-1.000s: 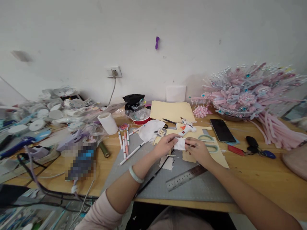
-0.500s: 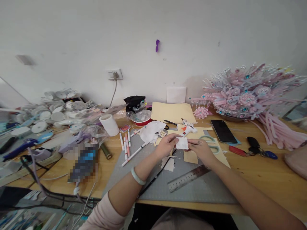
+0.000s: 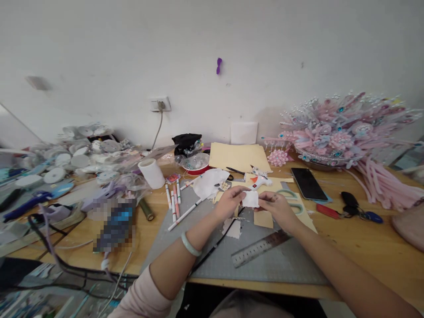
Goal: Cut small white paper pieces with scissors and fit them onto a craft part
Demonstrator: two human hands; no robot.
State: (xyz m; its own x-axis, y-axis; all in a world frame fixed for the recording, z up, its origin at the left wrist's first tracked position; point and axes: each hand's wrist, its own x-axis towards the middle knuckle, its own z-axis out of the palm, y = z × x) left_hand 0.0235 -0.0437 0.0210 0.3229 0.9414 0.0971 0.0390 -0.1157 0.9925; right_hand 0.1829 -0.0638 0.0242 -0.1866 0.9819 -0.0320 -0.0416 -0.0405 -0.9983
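A small white piece [image 3: 251, 199], paper or thin cloth by its look, is stretched between my two hands above the grey cutting mat [image 3: 212, 265]. My left hand [image 3: 231, 201] pinches its left edge, and a pale green bangle circles that wrist. On the other side my right hand [image 3: 275, 205] grips the right edge between thumb and fingers. Below the hands lie a torn white scrap [image 3: 233, 228], a tan card piece [image 3: 263, 218] and a steel ruler [image 3: 260, 249]. The green-handled scissors [image 3: 296, 208] are partly hidden beside my right hand.
Several markers [image 3: 175, 201] and a white roll [image 3: 151, 173] stand to the left. Yellow card sheets [image 3: 238, 157] lie at the back. On the right are a phone [image 3: 308, 183], keys [image 3: 351, 205] and a pink beaded flower arrangement [image 3: 341, 137]. Cables [image 3: 59, 265] trail at lower left.
The white piece tilts slightly differently between my fingers. Both hands stay in nearly the same place, and the view has shifted a little.
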